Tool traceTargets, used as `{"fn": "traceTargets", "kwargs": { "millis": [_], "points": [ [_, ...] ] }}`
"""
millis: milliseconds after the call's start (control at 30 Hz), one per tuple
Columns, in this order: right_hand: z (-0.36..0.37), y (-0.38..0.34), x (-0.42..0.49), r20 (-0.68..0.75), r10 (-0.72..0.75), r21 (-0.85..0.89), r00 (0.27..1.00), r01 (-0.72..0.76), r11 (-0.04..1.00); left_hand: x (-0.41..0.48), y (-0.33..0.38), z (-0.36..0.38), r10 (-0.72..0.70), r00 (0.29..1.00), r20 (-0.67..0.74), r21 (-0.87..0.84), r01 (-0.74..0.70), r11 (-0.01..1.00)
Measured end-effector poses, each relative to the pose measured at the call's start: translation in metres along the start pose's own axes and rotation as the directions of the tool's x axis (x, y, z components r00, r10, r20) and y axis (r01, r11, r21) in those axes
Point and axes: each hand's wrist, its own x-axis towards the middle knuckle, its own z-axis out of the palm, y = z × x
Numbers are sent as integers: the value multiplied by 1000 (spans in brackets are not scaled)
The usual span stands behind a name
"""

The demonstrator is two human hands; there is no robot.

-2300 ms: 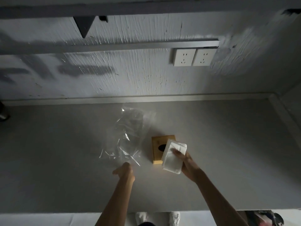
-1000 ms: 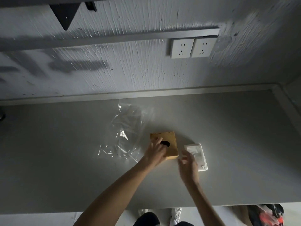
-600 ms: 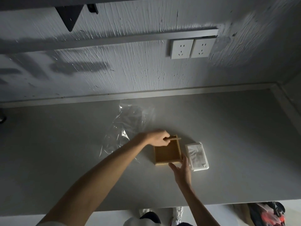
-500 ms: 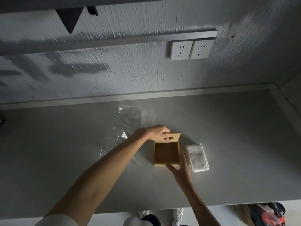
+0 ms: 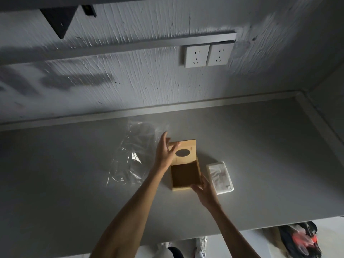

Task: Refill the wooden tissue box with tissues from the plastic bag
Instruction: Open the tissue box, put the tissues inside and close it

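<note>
Left hand (image 5: 164,153) on lid (image 5: 190,144) — right hand (image 5: 203,190) holds box (image 5: 181,188) (tissues (image 5: 219,176) beside)

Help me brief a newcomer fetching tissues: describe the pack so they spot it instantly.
Below the twin wall sockets lies a grey tabletop with an open wooden box in the middle. Right of the box lies the tissue pack: a white soft oblong, unlike the clear crumpled plastic bag on the box's left.
</note>
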Motion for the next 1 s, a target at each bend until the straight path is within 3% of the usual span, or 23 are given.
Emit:
{"fn": "traceTargets", "kwargs": {
  "millis": [67,133,200,300,367,500,567,633,667,733,767,800,867,933,1000],
  "points": [
    [-4,-15,-6,-88,-36,-118,995,26,993,-28,-20,13,28,992,-123,10,-27,1000],
    [-9,-29,-3,-169,-90,-119,981,70,990,-54,-38,25,-1,990,-139,75,12,997],
    [-14,-44,8,-158,-67,-117,985,49,992,-66,-48,31,-107,992,-61,66,111,992],
    [-15,-54,21,-72,49,41,996,-46,998,-64,-52,29,-253,961,107,96,244,965],
    [-12,-52,20,-95,52,-12,994,-53,999,-63,-53,25,-295,948,123,123,280,952],
    [-4,-39,17,-49,-42,-304,998,25,952,-65,-51,16,-321,933,162,90,310,946],
    [-6,-38,21,-28,25,-198,999,-30,980,-64,-52,18,-352,924,151,71,345,936],
    [-17,-44,20,-87,-4,-200,996,-13,980,-67,-44,22,-408,912,41,102,403,910],
    [-26,-50,15,-166,-15,-200,986,-19,980,-72,-38,24,-394,915,-88,135,403,905],
    [-48,-53,12,-358,-49,-184,932,-19,983,-93,-24,27,-183,921,-344,188,259,947],
    [-61,-49,13,-420,-54,-159,906,-15,987,-104,-14,31,-50,923,-381,196,133,971],
    [-75,-45,15,-442,-61,-170,895,-17,985,-116,-3,38,59,937,-345,187,7,982],
    [-98,-30,28,-385,21,-156,923,-88,984,-131,16,61,124,987,-97,98,-114,989],
    [-113,-8,45,-202,196,-131,960,-225,966,-127,25,93,-23,983,181,51,14,999],
    [-122,4,53,-25,309,-95,951,-310,946,-114,19,130,-217,936,278,75,204,976]
  ]
}}
